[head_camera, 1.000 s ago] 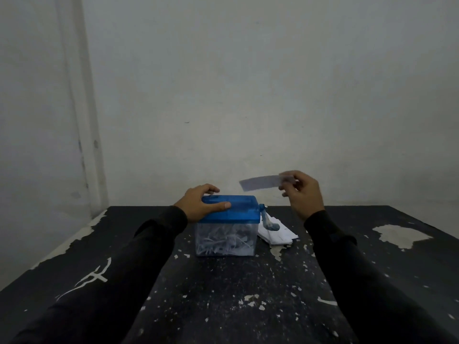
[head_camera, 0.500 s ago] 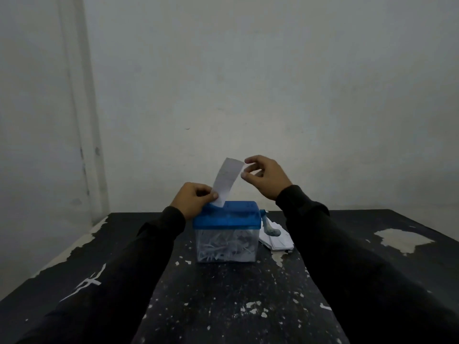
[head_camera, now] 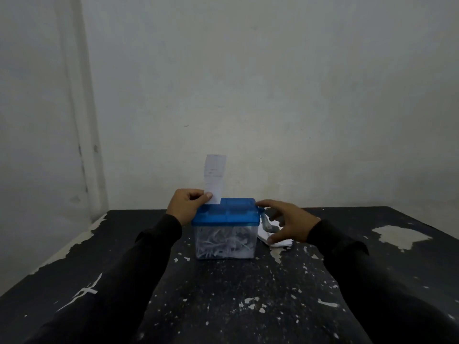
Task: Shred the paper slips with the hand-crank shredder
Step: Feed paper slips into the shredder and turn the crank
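Observation:
The hand-crank shredder [head_camera: 225,232] stands mid-table: a blue lid on a clear bin full of white shreds. A white paper slip [head_camera: 214,177] stands upright at the lid's left end, its lower edge at the top of the lid. My left hand [head_camera: 187,207] pinches the slip's lower edge while resting at the lid's left corner. My right hand [head_camera: 288,222] hovers with spread, relaxed fingers at the shredder's right side, around the blue-grey crank [head_camera: 266,223], holding nothing. A small pile of white slips [head_camera: 279,240] lies on the table under that hand.
The dark table [head_camera: 236,294] has chipped paint and pale flecks, with a large bare patch [head_camera: 402,237] at the right. A plain wall rises right behind the shredder, and the table's left edge runs along a side wall.
My right hand let go of the slip and dropped to the crank at the right. The slip went from tilted to upright, now held by my left hand alone.

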